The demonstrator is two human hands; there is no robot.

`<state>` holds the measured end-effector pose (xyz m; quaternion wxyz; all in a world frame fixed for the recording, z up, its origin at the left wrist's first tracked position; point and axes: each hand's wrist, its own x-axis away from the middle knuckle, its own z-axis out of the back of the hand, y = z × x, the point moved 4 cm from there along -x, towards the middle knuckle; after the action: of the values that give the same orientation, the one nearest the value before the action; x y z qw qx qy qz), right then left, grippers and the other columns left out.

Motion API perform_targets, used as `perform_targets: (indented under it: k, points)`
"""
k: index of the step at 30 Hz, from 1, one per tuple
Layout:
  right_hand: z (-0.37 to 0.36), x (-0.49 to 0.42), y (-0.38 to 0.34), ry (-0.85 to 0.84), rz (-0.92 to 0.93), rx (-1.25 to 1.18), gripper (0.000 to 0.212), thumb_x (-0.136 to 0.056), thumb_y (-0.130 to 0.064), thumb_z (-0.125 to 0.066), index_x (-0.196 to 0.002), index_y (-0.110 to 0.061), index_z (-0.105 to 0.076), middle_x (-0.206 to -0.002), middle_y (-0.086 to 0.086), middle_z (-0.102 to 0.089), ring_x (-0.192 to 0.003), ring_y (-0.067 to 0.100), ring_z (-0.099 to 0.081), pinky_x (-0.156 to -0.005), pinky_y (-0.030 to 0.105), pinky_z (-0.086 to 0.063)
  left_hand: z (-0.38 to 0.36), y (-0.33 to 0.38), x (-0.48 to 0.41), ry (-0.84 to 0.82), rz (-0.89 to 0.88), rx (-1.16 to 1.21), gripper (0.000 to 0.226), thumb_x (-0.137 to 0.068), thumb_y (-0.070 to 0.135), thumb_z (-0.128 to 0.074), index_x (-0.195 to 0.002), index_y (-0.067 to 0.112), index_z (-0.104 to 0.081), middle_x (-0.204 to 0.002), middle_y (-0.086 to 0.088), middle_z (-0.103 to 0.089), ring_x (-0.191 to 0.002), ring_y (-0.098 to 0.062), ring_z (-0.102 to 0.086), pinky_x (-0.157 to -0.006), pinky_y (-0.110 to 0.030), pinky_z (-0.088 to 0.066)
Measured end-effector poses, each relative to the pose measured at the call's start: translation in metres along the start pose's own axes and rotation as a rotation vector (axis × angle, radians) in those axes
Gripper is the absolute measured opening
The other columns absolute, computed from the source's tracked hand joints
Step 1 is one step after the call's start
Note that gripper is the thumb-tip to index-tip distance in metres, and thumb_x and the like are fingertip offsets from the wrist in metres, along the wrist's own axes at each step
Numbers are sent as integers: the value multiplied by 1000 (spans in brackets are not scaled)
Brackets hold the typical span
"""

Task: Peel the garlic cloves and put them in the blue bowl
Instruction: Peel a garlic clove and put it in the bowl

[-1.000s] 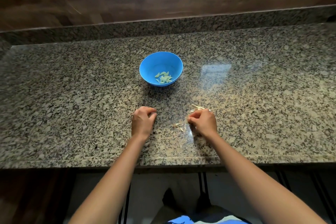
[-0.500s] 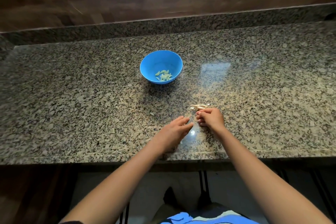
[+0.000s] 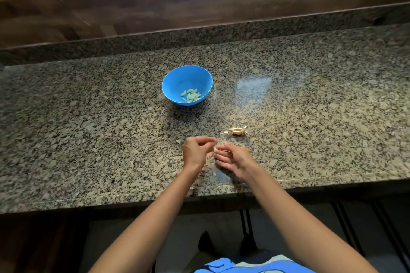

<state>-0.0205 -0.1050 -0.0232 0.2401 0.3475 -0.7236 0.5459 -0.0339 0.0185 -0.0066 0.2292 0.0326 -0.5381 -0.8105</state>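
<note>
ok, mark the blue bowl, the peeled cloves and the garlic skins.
blue bowl (image 3: 176,81): head view, bare inner wall.
peeled cloves (image 3: 191,96): head view, middle of pile.
garlic skins (image 3: 236,131): head view, middle of heap.

L hand (image 3: 196,153) now up beside R hand (image 3: 233,158), fingers (image 3: 206,139) curled.

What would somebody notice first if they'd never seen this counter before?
The bright blue bowl stands out in the middle of the counter, with pale peeled cloves in its bottom. Nearer the front edge, the left hand and right hand meet over something small and pale. Just beyond them lies a heap of dry garlic skins.
</note>
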Motion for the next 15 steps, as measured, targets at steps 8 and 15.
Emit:
perform_targets:
  k: [8, 15]
  points:
    - [4, 1, -5, -80, -129, -411, 19, -95, -11, -45, -84, -1, -57, -77, 13, -60, -72, 19, -60, -55, 31, -57, -19, 36, 14, -202, -137, -191, 20, -87, 13, -62, -107, 12, -69, -102, 0, -71, -87, -6, -65, -79, -15, -51]
    - [8, -3, -5, -91, -131, -495, 15, -94, -9, -48, -89, 0, -59, -90, 18, -58, -80, 26, -63, -71, 39, -56, -10, 42, 7, -141, -215, -198, 10, -83, 9, -67, -91, 12, -71, -87, 2, -71, -78, -3, -66, -74, -21, -56]
